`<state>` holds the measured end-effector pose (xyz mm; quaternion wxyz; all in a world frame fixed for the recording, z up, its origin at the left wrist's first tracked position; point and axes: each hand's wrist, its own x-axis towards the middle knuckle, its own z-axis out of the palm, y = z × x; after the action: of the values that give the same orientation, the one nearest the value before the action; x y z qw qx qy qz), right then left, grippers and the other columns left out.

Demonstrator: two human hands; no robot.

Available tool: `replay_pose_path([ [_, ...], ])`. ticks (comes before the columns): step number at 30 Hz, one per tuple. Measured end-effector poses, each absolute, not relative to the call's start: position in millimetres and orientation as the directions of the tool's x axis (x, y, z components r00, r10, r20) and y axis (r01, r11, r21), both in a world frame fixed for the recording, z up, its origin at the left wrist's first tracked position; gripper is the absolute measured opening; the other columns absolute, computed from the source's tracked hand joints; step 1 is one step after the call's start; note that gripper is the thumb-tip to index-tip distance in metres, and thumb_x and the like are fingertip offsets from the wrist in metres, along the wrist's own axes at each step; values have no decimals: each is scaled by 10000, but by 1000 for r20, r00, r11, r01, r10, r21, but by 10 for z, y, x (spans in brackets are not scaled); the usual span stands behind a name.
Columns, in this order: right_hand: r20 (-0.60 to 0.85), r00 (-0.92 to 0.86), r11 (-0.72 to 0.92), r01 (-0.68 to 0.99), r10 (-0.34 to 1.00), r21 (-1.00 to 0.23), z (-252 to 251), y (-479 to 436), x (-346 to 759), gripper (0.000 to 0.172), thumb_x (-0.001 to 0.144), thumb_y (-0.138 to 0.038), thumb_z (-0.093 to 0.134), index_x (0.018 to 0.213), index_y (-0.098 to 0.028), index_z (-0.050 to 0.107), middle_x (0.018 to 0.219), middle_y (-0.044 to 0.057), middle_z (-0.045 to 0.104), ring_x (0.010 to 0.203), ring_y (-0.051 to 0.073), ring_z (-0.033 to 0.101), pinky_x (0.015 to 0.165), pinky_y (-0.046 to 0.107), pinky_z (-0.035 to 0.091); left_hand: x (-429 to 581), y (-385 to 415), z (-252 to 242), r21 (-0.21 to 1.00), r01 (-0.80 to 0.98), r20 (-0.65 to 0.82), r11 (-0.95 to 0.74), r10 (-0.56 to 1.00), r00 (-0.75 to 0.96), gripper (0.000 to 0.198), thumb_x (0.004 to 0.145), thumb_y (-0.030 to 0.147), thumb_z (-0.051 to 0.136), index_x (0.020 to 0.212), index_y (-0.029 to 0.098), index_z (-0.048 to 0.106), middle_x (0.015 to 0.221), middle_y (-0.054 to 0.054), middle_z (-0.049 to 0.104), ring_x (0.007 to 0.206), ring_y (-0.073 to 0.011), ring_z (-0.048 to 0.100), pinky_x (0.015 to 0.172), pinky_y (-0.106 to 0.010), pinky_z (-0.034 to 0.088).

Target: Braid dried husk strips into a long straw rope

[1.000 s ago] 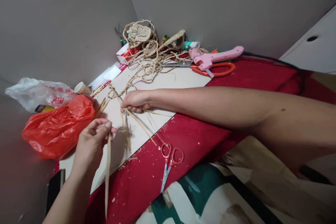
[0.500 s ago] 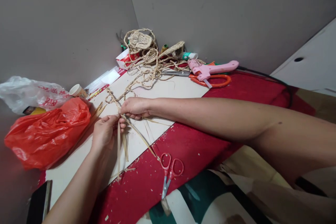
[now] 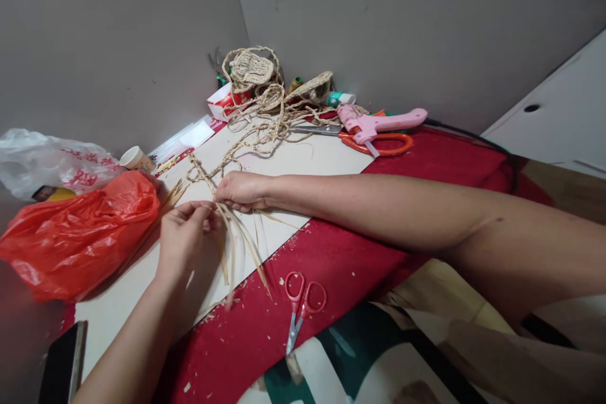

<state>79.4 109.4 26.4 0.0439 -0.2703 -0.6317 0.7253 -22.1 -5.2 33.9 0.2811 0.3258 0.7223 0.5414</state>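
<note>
My right hand (image 3: 241, 190) lies closed on a white board (image 3: 303, 161), pinching the end of a braided straw cord (image 3: 201, 170) where loose straw strips (image 3: 241, 243) fan out toward me. My left hand (image 3: 184, 235) is right beside it, fingers pinched on the upper ends of those strips. The braid runs back to a tangled heap of straw cord (image 3: 265, 110) near the wall corner.
Small red scissors (image 3: 299, 303) lie on the red cloth (image 3: 360, 252). A red plastic bag (image 3: 80, 233) and a white bag (image 3: 52, 161) sit left, with a small cup (image 3: 133, 158). A pink glue gun (image 3: 386, 121) and orange scissors (image 3: 379, 144) lie at the back. A dark phone (image 3: 59, 369) rests bottom left.
My left hand has carried a straw strip up from the lower left to my right hand and now pinches the strips beside it. The right hand has stayed in place.
</note>
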Motion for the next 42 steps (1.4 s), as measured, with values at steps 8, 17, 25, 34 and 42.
replay_pose_path([
  [8,-270,-949,-359,198,163,-912,239,1213,808,215,823,-124,446,615,-139,394,431,-108,253,315,3,162,303,109,117,-400,95,356,957,-132,-289,256,856,-428,303,609,146,682,896,105,596,738,-47,650,598,-107,599,582,-224,499],
  [17,-329,-927,-295,269,179,-917,248,1234,829,129,802,-143,449,675,-133,470,397,-115,243,315,21,149,301,122,112,-400,137,303,937,43,-305,346,873,-380,156,659,272,637,661,135,562,496,71,371,380,-15,247,348,-130,154],
  [25,-220,-932,-74,207,288,-976,108,1221,820,153,815,-202,432,698,-138,506,401,-93,281,344,45,194,337,182,139,-460,85,282,909,-4,-400,416,871,-283,240,708,364,637,640,155,540,477,93,246,379,-25,155,357,-146,104],
  [34,-24,-927,438,200,374,-876,161,1180,790,198,795,-133,437,705,-91,608,614,-12,533,577,73,415,547,191,304,-503,109,240,891,-125,-454,436,861,-231,255,726,359,649,636,160,517,466,104,221,377,-17,127,345,-130,101],
  [42,-39,-944,556,227,328,-800,304,1218,870,198,813,-142,456,697,-84,606,579,-21,472,575,76,376,562,200,298,-489,123,206,892,-112,-450,438,837,-311,241,719,319,620,582,158,504,431,107,211,354,-14,135,335,-131,115],
])
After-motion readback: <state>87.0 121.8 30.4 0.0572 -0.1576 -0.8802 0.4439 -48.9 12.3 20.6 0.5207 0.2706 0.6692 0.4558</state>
